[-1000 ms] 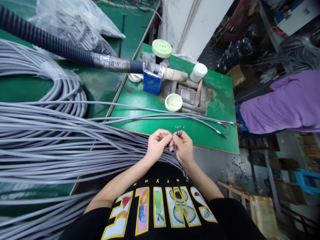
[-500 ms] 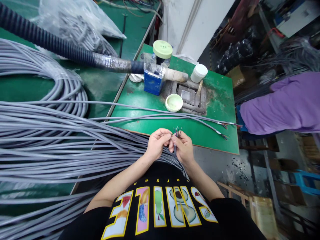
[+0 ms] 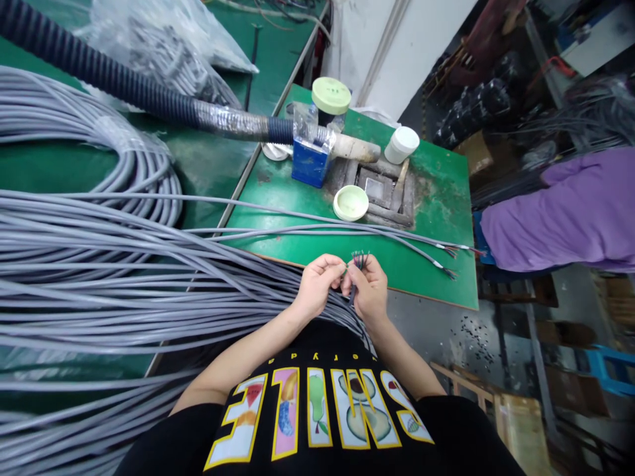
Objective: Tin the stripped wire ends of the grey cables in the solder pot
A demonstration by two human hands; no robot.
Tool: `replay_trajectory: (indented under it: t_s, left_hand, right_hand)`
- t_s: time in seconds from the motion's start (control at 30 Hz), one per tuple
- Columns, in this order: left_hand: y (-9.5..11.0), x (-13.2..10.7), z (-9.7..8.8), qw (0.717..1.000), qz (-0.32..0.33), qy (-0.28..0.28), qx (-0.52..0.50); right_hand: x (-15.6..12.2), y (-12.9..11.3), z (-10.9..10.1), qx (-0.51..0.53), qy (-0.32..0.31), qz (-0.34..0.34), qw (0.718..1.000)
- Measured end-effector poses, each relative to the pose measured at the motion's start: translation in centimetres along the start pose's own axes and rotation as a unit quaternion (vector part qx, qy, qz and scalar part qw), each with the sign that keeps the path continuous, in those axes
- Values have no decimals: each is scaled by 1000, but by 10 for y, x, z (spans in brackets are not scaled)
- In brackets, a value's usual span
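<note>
cables [image 3: 124, 277] left, table [image 3: 436, 198] ahead

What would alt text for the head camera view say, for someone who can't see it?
A person's left hand and right hand pinch the coloured wire ends of a grey cable over a green table, beside a large bundle of grey cables. Behind sit a blue box and a white jar.

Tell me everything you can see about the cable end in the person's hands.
The cable end is a grey, plastic-looking jacket stripped back to a fan of thin coloured wires pointing up. The right hand grips the jacket just below them; the left hand pinches one wire. It sits at the near edge of the green table.
</note>
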State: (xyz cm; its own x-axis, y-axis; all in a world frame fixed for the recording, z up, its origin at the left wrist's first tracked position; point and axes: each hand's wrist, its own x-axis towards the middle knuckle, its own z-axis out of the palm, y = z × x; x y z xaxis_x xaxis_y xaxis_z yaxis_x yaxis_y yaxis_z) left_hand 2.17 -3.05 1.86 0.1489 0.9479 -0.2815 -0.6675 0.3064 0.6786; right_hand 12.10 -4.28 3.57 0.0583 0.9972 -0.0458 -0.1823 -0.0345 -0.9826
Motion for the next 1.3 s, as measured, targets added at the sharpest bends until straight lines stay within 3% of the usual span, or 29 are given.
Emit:
replay_trajectory:
  t_s: [0.2, 0.43, 1.0, 1.3]
  left_hand:
    - [-1, -1, 2, 1000, 16, 13, -13]
    - [2, -4, 0, 996, 66, 12, 50]
    - [1, -3, 1, 996, 51, 15, 70]
    - [5, -4, 4, 996, 56, 20, 62]
  right_hand:
    - [2, 2, -4, -3, -10, -50, 999]
    - [6, 3, -14, -78, -27, -3, 997]
    - [9, 1, -10, -67, 28, -13, 997]
    - [8, -3, -8, -109, -1, 15, 994]
